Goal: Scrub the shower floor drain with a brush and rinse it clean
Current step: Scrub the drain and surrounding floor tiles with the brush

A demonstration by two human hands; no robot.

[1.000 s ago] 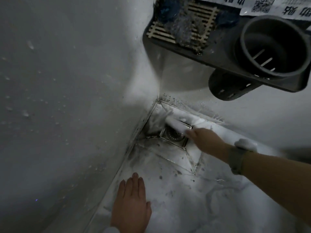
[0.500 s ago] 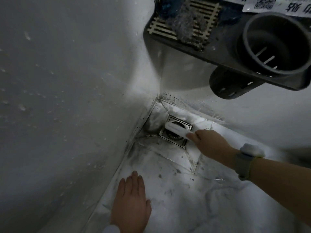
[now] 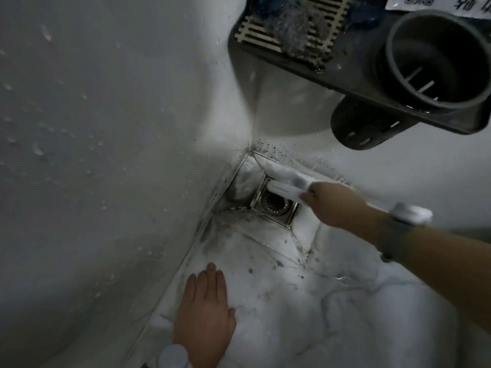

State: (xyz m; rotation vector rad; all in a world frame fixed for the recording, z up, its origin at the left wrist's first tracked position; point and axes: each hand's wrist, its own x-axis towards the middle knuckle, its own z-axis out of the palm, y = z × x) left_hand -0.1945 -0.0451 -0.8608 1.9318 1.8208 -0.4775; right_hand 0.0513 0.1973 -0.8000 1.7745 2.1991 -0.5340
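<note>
A square metal floor drain (image 3: pixel 275 208) with a round perforated strainer sits in the corner of the marble shower floor. My right hand (image 3: pixel 333 204) grips a white brush (image 3: pixel 285 191) by its near end, and the brush head lies over the drain's far edge. My left hand (image 3: pixel 204 312) rests flat on the floor beside the left wall, fingers straight and pointing toward the drain. The floor around the drain is streaked with dark grime.
A dark wall shelf (image 3: pixel 353 67) hangs above the corner, with a slatted tray (image 3: pixel 292 30) and a round cup holder (image 3: pixel 435 59). Wet white walls (image 3: pixel 106 155) close in at left and behind. The marble floor (image 3: pixel 318 301) spreads out to the lower right.
The brush has slid back and forth over the drain, now lying along its far edge with more of the strainer showing. My left hand stays flat on the floor.
</note>
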